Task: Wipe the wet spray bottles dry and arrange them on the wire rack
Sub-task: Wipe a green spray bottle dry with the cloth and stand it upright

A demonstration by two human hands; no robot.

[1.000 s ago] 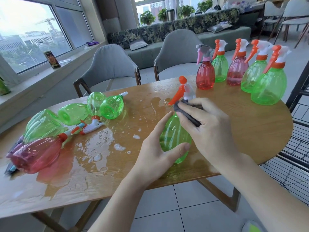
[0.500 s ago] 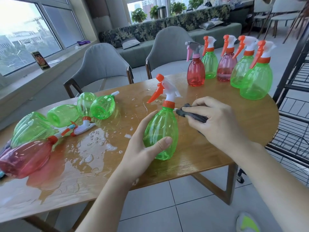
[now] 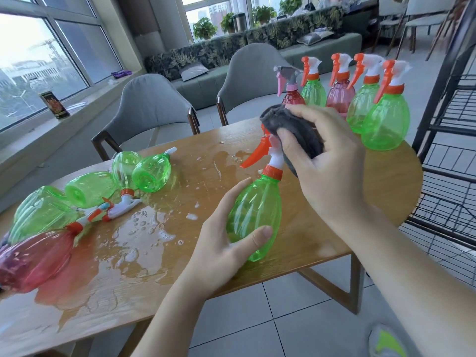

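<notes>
Left hand (image 3: pixel 219 243) holds green bottle (image 3: pixel 253 215) above wet wooden table (image 3: pixel 386 181).

green spray bottle (image 3: pixel 253 215): glossy see-through plastic, ribbed | trigger head (image 3: pixel 260 153): opaque orange-white plastic | cloth (image 3: pixel 296 132): grey, matt, fuzzy | table (image 3: pixel 386 181): grained wood, wet sheen toward 9 o'clock | wire rack (image 3: pixel 448 161): black metal at 3 o'clock

2 grey chairs (image 3: pixel 152 109), sofa (image 3: pixel 257 55), bright windows (image 3: pixel 38 60).
</notes>
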